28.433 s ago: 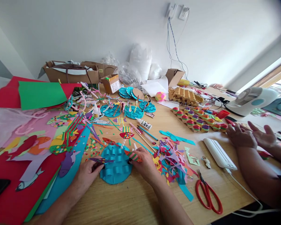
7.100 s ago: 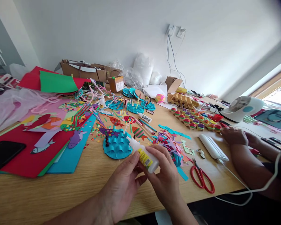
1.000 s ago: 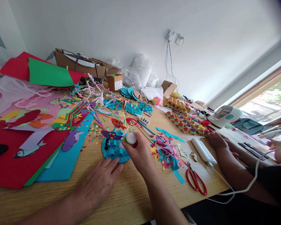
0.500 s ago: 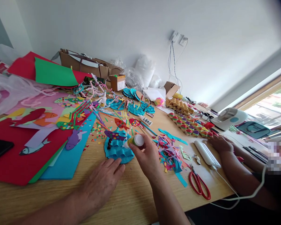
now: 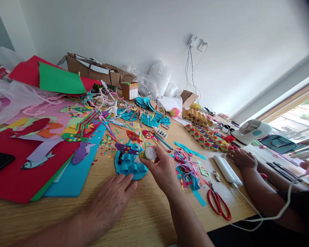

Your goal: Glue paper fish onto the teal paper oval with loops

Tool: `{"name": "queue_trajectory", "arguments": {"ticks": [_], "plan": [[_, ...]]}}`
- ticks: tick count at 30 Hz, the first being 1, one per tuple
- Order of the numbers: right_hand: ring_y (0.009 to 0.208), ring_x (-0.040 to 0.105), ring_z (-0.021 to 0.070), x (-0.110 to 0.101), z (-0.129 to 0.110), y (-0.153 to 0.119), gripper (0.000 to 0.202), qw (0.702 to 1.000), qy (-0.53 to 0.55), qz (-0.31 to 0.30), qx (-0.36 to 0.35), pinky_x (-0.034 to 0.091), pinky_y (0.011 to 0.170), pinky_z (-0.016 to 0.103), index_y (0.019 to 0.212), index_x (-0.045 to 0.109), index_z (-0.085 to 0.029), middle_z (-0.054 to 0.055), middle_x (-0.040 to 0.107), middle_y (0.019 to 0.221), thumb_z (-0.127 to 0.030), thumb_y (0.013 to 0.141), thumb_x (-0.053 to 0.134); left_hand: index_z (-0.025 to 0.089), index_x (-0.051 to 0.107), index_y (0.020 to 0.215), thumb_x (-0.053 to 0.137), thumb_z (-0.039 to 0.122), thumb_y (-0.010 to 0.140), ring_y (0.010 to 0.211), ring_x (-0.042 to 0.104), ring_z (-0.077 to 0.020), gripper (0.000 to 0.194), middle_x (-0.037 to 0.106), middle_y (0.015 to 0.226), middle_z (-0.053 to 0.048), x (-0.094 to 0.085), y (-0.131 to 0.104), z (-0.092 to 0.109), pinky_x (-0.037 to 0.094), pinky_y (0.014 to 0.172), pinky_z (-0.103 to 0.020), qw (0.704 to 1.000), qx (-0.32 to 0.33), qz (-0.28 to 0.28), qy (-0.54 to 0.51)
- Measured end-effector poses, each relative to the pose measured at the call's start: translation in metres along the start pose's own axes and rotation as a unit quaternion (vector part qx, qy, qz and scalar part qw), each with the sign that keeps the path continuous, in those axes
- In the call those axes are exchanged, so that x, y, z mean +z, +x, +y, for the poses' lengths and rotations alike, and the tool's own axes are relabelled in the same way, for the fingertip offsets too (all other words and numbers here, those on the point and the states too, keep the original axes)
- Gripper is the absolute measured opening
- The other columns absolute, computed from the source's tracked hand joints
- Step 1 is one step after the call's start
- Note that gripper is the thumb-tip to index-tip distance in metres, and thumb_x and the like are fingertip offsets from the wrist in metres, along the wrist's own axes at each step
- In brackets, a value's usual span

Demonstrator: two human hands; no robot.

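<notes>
The bottle (image 5: 148, 155) is gripped in the right hand (image 5: 161, 167), tipped over the blue disc (image 5: 132, 168), whose near edge is touched by the left hand (image 5: 112, 196), laid flat at lower centre of the frame. The purple fish (image 5: 126, 149) is held up above the disc; scraps (image 5: 186, 168) are strewn right of centre, with scissors (image 5: 218, 201) at lower right.

The scissors (image 5: 218, 203) have red handles; the purple fish (image 5: 126, 149) wears multicoloured dots.
</notes>
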State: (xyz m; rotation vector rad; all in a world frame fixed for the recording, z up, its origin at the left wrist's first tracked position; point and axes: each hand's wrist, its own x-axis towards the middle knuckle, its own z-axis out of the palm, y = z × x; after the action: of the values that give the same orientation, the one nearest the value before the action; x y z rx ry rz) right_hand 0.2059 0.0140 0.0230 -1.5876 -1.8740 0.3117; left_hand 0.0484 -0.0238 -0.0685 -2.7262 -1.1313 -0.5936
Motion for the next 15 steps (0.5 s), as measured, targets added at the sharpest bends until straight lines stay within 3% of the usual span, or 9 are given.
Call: {"name": "queue_trajectory", "arguments": {"ticks": [15], "plan": [[0.058,0.046,0.0114,0.0036,0.0003,0.0009,0.016,1.000,0.018,0.013,-0.016,0.031,0.054,0.022,0.068,0.051,-0.020,-0.004,0.053,0.062,-0.032,0.071,0.061,0.018,0.057,0.106,0.032,0.001,0.079,0.089,0.058,-0.0237,0.040,0.063,0.107,-0.009,0.0036,-0.0006,0.0009,0.049,0.073,-0.038,1.000,-0.007,0.001,0.013]]}}
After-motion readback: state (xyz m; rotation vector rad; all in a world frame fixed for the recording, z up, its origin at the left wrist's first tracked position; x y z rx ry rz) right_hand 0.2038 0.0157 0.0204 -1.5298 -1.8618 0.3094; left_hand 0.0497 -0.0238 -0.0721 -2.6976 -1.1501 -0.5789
